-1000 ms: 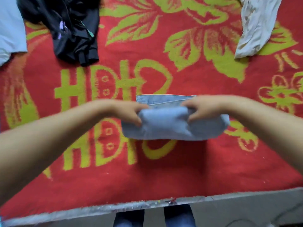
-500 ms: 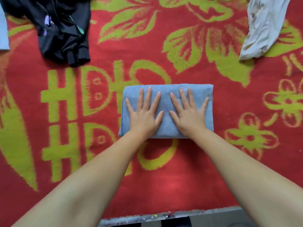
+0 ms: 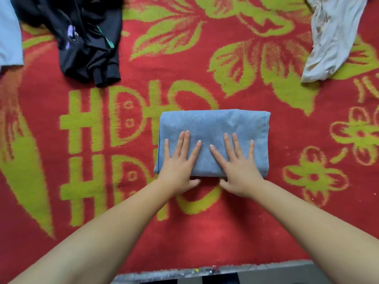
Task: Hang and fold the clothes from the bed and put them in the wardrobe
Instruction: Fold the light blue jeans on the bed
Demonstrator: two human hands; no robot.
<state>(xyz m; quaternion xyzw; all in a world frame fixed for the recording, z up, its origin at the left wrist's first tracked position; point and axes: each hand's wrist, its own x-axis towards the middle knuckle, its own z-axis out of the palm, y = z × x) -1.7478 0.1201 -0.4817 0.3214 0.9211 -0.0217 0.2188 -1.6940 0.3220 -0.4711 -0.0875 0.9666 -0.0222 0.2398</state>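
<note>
Red bedspread [image 3: 205, 232] with yellow-green floral pattern and characters is bearing black garment [image 3: 88, 37], beige garment [image 3: 332, 37], folded blue garment [image 3: 215, 126] centre. Left hand [image 3: 178, 160], right hand [image 3: 238, 162] are pressing it, fingers spread flat, gripping nothing.

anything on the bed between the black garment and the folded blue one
No, head view shows only bare red blanket between the black garment and the folded blue garment.

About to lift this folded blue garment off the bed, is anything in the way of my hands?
Nothing visible: the left hand and right hand already lie flat on the folded blue garment. The black garment and cream garment lie well apart.
</note>
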